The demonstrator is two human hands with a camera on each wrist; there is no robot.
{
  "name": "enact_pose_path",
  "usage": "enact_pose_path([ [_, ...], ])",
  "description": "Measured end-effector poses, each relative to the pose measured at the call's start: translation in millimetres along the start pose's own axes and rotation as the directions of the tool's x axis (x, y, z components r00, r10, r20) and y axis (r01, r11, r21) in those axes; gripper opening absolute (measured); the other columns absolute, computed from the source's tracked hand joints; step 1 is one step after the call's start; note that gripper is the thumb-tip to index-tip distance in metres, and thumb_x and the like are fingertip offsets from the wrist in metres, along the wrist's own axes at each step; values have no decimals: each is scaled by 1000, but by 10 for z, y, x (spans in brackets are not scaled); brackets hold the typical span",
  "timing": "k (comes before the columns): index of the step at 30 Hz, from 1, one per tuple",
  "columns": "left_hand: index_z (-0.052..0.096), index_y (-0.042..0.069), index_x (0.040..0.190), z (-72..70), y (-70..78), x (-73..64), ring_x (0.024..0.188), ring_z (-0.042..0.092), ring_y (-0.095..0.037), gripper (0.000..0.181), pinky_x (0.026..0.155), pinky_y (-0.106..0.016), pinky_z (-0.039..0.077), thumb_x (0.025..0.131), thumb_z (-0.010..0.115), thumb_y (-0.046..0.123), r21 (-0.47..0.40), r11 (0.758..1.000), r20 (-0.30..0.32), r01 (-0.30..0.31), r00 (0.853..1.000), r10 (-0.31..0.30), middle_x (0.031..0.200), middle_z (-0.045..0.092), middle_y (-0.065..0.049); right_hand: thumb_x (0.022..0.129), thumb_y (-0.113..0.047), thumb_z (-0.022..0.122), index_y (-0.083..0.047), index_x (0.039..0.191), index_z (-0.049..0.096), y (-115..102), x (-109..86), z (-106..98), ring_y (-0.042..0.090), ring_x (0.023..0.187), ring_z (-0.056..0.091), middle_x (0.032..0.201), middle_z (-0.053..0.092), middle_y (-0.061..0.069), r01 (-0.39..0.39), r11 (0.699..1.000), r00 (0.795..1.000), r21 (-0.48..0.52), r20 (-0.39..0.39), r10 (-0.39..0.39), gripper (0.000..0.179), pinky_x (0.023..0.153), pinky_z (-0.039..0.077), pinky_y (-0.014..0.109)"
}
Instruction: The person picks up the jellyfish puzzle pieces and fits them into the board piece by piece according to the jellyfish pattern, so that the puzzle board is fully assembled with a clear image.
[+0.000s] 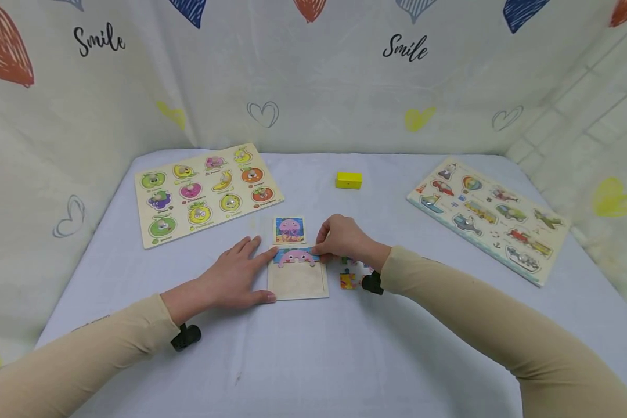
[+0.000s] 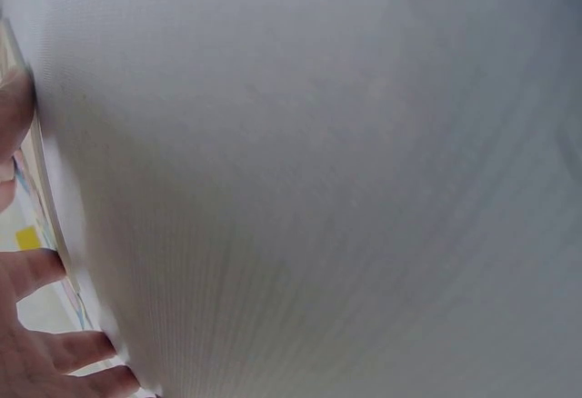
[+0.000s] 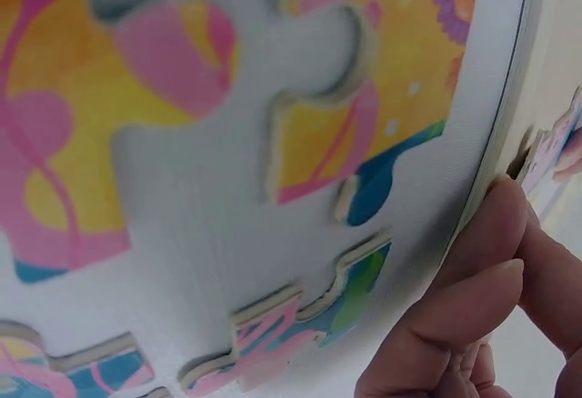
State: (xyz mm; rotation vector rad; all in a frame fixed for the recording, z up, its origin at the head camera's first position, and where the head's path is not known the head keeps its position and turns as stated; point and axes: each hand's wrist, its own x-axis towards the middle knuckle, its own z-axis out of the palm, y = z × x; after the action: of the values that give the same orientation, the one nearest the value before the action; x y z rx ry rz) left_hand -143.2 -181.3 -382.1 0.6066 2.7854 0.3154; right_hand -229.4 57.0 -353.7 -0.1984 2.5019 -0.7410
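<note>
Puzzle board (image 1: 299,283) flat on the tabletop (image 1: 292,354). Left hand (image 1: 235,274) spread, thumb and index at its left edge. Right hand (image 1: 347,238) curled at its upper right; can't tell whether it's pinching anything. Loose pieces (image 1: 347,281) just right of the board.

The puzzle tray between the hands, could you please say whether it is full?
Not full: the puzzle tray shows bare board below the pieces along its top.

Studio-like setting, heart-printed backdrop (image 1: 324,75)
</note>
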Motion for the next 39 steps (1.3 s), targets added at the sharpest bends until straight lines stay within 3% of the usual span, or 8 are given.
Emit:
enact_pose_path([
  [19,38,14,159,-4,22,-2,152,24,-51,89,118,-67,31,88,73,53,-11,1000,6,-2,1000,2,164,26,-28,88,-29,82,-8,85,68,14,85,50,13,59,56,67,63,2,-9,999,1000,-41,6,9,25,53,43,22],
  [27,36,14,160,-7,5,-15,153,23,-51,90,118,-66,31,89,72,56,-7,1000,7,-9,1000,9,165,25,-28,89,-30,81,-7,86,68,-52,78,54,13,62,57,68,61,2,27,994,1000,-107,2,-27,26,57,42,21],
  [39,36,13,160,-18,-27,-21,151,26,-52,91,117,-67,32,88,73,56,-6,1000,5,-30,1000,30,164,27,-29,88,-31,82,-8,85,68,-23,52,56,13,63,58,69,62,2,25,996,1000,-81,-7,-26,27,57,42,22],
])
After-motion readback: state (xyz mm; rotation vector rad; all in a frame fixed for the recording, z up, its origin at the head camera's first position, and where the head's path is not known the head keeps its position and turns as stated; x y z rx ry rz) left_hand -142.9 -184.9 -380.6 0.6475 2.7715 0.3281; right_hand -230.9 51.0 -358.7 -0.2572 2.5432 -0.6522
